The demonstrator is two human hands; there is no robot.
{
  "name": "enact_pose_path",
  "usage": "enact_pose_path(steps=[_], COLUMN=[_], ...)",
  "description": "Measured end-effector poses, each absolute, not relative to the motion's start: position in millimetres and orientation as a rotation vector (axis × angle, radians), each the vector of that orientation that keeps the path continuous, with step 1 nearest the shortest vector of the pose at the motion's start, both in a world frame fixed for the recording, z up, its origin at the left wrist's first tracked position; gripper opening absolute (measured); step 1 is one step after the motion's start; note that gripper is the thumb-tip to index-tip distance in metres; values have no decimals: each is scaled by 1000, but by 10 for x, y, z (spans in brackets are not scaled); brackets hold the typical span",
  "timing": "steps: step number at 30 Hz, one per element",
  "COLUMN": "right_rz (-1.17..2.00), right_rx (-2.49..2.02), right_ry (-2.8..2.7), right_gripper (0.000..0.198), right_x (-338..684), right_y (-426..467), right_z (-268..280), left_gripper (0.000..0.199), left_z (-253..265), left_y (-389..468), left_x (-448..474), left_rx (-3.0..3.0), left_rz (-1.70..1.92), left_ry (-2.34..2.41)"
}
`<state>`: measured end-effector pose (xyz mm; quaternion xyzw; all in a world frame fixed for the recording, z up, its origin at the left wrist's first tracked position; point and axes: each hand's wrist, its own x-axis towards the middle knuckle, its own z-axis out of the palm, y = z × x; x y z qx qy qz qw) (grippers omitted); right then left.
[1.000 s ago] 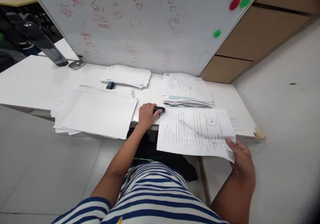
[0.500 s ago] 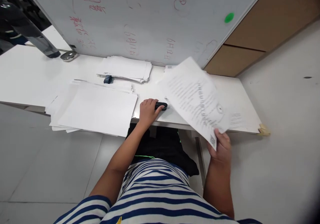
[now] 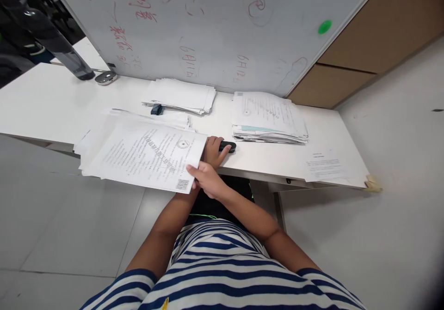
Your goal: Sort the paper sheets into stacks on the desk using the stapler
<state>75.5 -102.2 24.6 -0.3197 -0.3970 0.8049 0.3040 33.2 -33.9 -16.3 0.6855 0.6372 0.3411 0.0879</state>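
In the head view, my right hand (image 3: 208, 179) pinches the near right corner of a printed sheet (image 3: 149, 155) with a round seal and a QR code. The sheet lies over the left pile of paper (image 3: 90, 150) and covers most of it; whether it rests flat there I cannot tell. My left hand (image 3: 214, 153) is closed over a black stapler (image 3: 229, 147) at the desk's front edge. Part of that hand and its wrist is hidden by the sheet and my right hand.
Behind stands a whiteboard (image 3: 215, 33). A printed stack (image 3: 268, 116) and a loose sheet (image 3: 322, 165) lie right; a white stack (image 3: 182, 95) and small dark blue object (image 3: 157, 110) lie mid-left. A mouse (image 3: 106, 77) and bottle (image 3: 74, 60) stand far left.
My right hand has carried the printed sheet from the right side across to the left pile, uncovering the printed stack on the right. My left hand has stayed on the stapler.
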Motion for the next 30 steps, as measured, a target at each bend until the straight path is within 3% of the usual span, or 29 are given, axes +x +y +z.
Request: enact_pose_path(steps=[6,12,14,19,25,30], right_rz=[2125,2069,1984,1307,254,141], right_rx=[-842,-894,-908,-961,-1450,-1694], right_ry=[-1041,-1198,-1390,-1886,-1912,-2151], right_gripper=[47,98,95,52,51,65], right_x=[339,469,625,1128,1917,2428], right_y=[-910,-938,-1018,-911,153,820], right_z=[202,274,332,458,390,125], left_gripper=[42,42,43,40,39,39], left_z=[-138,-131,-124,-129,-138,-132], left_y=[-354,-365,-358,-340,-356,-360], left_x=[309,318,318,313,315,316], left_rx=[2184,2167,2172,2157,2180,2192], left_rz=[947,953,951,881,925,946], left_ry=[1952,1971,1951,1956,1970,1991])
